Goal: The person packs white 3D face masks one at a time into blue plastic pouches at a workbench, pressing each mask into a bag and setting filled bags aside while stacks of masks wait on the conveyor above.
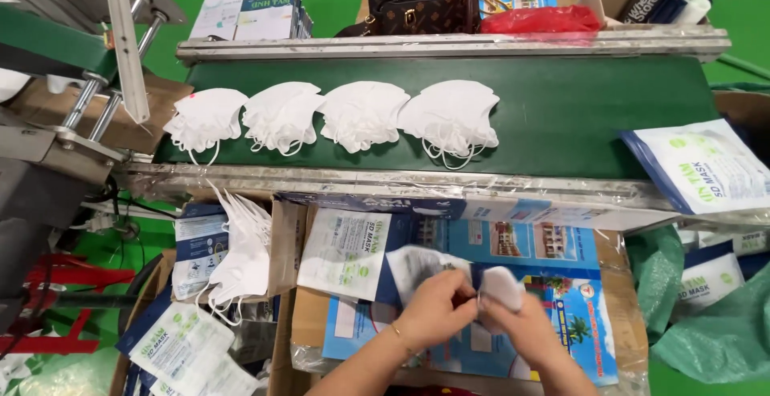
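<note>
Both hands' fingers [469, 293] pinch a white mask [501, 285] between them.

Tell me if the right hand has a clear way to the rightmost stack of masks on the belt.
Probably not yet: the path to the rightmost mask stack looks open, but the right hand is gripping a white mask.

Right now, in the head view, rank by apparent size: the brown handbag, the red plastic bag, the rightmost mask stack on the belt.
1. Brown handbag, though partly cut off at the top.
2-3. Red plastic bag and rightmost mask stack look alike; the bag lies farther off, so unranked.
</note>
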